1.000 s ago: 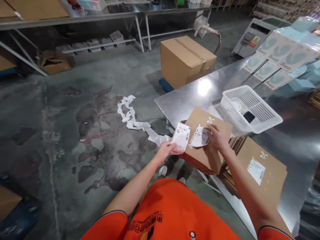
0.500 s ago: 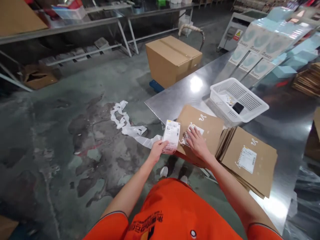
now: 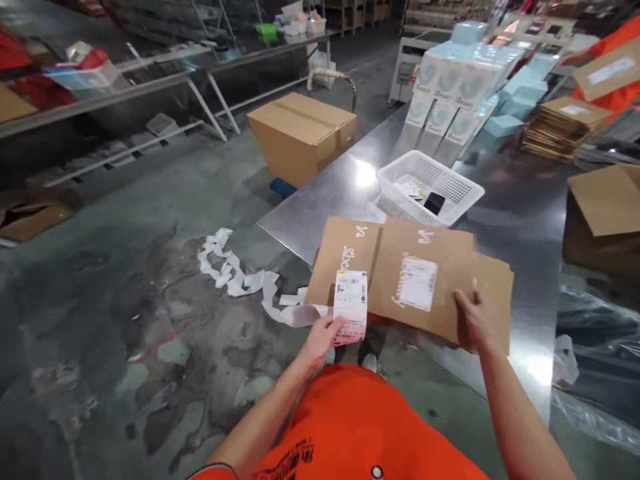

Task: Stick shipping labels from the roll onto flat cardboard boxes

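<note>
My left hand (image 3: 321, 340) pinches a stack of printed labels (image 3: 351, 300), from which a white backing strip (image 3: 295, 313) trails down to the floor. My right hand (image 3: 475, 317) grips the right edge of a labelled cardboard sheet (image 3: 450, 267), thumb on top. This flat sheet bears a white label (image 3: 418, 284) and handwriting, and overlaps another flat cardboard piece (image 3: 325, 263) on its left. More flat cardboard (image 3: 495, 287) lies beneath and to the right of it on the metal table.
A white basket (image 3: 463, 189) holding a dark phone-like object stands behind the cardboard on the metal table (image 3: 300, 223). Farther back are stacked white boxes (image 3: 447, 80). A large carton (image 3: 305, 137) sits beyond the table's left edge. A person's orange sleeve (image 3: 617, 47) shows at upper right.
My right hand has moved right, off the left cardboard's label, and now holds a labelled sheet shifted left over it. My left hand still holds the labels. The view has turned right.
</note>
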Tool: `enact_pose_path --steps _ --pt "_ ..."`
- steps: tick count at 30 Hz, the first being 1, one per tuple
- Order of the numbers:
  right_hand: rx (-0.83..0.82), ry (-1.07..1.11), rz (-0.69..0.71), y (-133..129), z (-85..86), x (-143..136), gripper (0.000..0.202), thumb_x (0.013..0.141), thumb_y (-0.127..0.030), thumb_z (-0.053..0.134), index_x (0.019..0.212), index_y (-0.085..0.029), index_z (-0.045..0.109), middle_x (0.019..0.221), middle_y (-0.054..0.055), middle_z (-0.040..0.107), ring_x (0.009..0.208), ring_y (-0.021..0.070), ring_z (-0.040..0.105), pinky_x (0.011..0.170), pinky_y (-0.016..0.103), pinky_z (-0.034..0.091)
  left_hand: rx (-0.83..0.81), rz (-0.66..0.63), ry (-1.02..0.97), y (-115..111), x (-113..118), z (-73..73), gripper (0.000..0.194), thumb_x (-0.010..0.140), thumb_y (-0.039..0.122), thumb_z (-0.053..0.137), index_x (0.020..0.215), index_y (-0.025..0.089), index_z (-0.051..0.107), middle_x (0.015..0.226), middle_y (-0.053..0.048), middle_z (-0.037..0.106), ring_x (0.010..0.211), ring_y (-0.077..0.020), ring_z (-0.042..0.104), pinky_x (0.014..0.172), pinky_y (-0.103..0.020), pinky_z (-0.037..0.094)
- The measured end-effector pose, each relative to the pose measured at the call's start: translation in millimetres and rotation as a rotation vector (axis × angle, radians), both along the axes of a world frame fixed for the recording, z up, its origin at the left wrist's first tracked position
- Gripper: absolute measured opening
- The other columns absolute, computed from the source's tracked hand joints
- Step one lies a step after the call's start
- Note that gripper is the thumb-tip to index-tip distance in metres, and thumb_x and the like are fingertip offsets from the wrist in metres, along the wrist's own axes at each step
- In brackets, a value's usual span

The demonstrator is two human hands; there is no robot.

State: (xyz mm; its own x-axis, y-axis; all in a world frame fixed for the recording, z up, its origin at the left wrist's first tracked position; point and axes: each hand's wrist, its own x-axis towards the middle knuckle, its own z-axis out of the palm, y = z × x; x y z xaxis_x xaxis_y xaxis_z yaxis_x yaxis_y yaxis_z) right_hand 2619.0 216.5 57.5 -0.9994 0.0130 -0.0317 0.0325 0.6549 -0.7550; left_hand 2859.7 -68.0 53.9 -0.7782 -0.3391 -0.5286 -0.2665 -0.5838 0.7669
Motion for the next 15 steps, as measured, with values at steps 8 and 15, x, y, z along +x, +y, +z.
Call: enact_pose_path --steps 8,15 --pt "0.296 0.035 0.132 60.5 40.3 -32.4 0.072 0.068 -0.053 0.068 0.125 -0.01 0.056 0.132 0.028 0.052 0.123 0.0422 0.047 0.096 0.055 0.04 -0.14 -0.258 0.041 40.0 2.7 34.1 0.049 0.072 0.055 0.071 0.1 0.015 0.075 0.097 -0.01 0.076 0.086 -0.0276 0.07 0.081 -0.04 0.056" --pt "-0.269 -0.481 1.158 -103.6 78.4 41.8 0.058 0.072 -0.058 0.068 0.113 -0.017 0.063 0.101 0.009 0.069 0.086 0.0226 0.064 0.071 0.032 0.053 -0.304 -0.286 0.041 62.4 18.8 36.4 0.049 0.077 0.056 0.065 0.1 0.014 0.074 0.102 -0.012 0.074 0.096 -0.0289 0.066 0.092 -0.039 0.049"
